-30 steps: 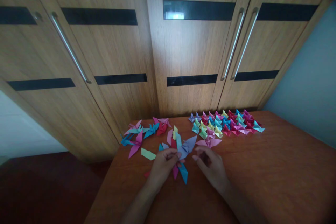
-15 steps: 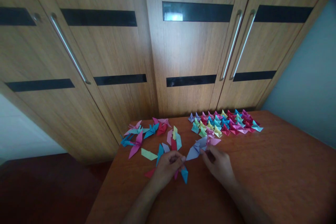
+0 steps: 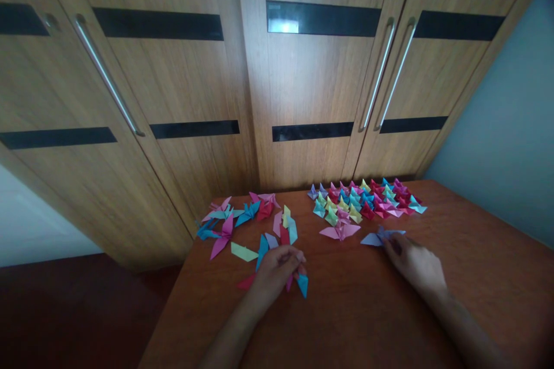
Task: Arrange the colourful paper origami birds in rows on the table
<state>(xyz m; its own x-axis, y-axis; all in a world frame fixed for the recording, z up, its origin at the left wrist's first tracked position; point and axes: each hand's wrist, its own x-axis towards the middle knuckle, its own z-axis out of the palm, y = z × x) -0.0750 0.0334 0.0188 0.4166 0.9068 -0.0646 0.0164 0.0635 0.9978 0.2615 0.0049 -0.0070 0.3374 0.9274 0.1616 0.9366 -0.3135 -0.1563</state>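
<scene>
On the right, my right hand (image 3: 415,265) pinches one wing of a lavender paper crane (image 3: 373,238), its wings spread low over the table. My left hand (image 3: 279,271) is over a loose cluster of folded papers, fingers curled and thumb pressed to the fingertips, with no paper showing between them. Around it are a blue folded paper (image 3: 303,285), a red one (image 3: 246,281) and a pale green one (image 3: 243,251), partly covered by the hand. Between my hands a pink paper crane (image 3: 340,232) lies with wings spread.
Rows of small folded cranes (image 3: 367,202) in several colours stand at the table's back right. Spread-winged cranes (image 3: 246,213) lie at the back left. The brown table (image 3: 346,317) meets a wooden wardrobe (image 3: 303,81) with metal handles.
My right hand has moved right with the lavender crane, away from my left hand and the pink crane, which now shows fully. My left hand stays nearly in place.
</scene>
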